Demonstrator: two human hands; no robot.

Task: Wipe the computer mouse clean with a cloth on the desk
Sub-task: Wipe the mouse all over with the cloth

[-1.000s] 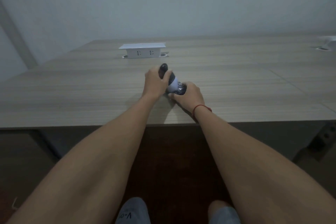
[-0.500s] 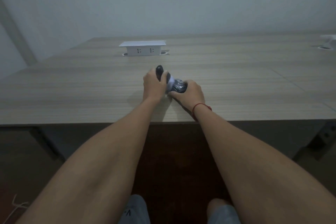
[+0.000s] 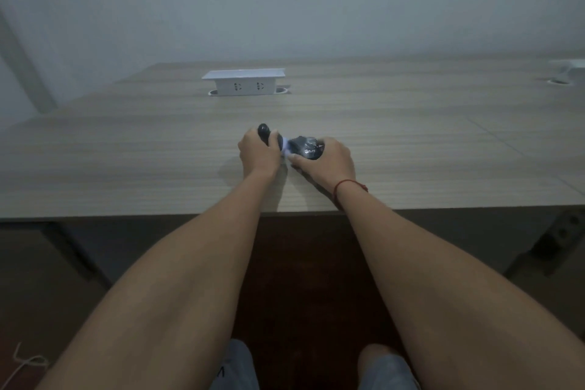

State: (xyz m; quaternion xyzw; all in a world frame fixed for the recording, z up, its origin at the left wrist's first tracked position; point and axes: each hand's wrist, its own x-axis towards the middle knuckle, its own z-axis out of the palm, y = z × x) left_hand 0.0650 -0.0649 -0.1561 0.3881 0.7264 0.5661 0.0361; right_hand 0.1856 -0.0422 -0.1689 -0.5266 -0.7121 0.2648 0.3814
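Note:
My left hand (image 3: 258, 152) is closed around a black computer mouse (image 3: 264, 132), held on its edge just above the wooden desk (image 3: 126, 161); only its dark upper end shows above my fingers. My right hand (image 3: 329, 161) grips a bunched dark cloth (image 3: 307, 147), which is pressed against the mouse's right side. A pale patch (image 3: 286, 149) shows between the two hands; I cannot tell whether it belongs to the cloth or the mouse. A red string circles my right wrist.
A white socket box (image 3: 243, 82) stands on the desk behind my hands. A white object (image 3: 566, 71) sits at the far right edge. The desk's front edge runs below my wrists, and my knees show at the bottom.
The mouse and my left hand have shifted a little to the left. The cloth in my right hand has slid along the mouse, and more of it shows.

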